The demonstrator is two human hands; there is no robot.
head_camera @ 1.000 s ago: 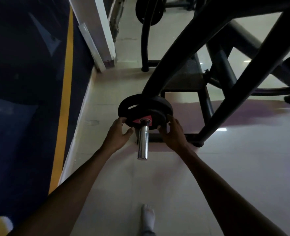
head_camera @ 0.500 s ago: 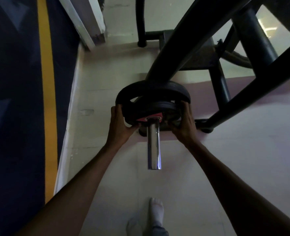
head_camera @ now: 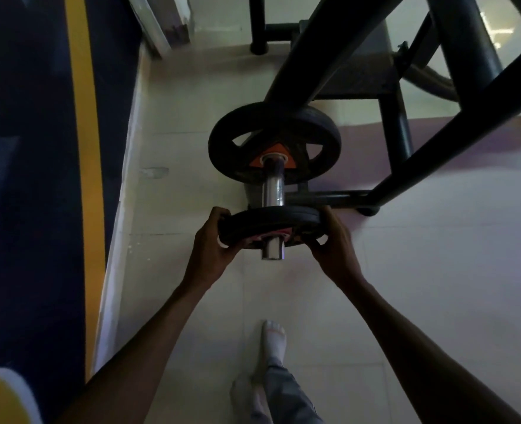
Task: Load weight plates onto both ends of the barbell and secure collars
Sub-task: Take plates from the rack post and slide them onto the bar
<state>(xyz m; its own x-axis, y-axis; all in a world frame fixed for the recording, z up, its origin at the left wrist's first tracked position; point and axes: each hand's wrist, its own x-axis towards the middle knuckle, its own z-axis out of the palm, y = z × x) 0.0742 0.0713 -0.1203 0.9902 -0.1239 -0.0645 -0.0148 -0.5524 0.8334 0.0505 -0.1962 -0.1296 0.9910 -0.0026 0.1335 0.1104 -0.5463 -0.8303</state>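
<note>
A chrome barbell sleeve [head_camera: 273, 191] points toward me at mid-frame. A large black weight plate [head_camera: 308, 142] with an orange hub sits far in on the sleeve. A smaller black plate [head_camera: 268, 223] with a red hub hangs near the sleeve's outer tip, its bore still around the chrome end. My left hand [head_camera: 213, 249] grips the smaller plate's left rim. My right hand [head_camera: 334, 243] grips its right rim. No collar is visible.
A black steel rack frame [head_camera: 437, 142] crosses the upper right, its base bar [head_camera: 335, 198] lying on the floor behind the plates. A dark wall with a yellow stripe [head_camera: 84, 148] runs along the left. My socked feet [head_camera: 273, 341] stand on pale tiles below.
The smaller plate was against the large plate; both hands have slid it outward along the sleeve toward me, to near the tip. A stretch of bare chrome now separates the two plates.
</note>
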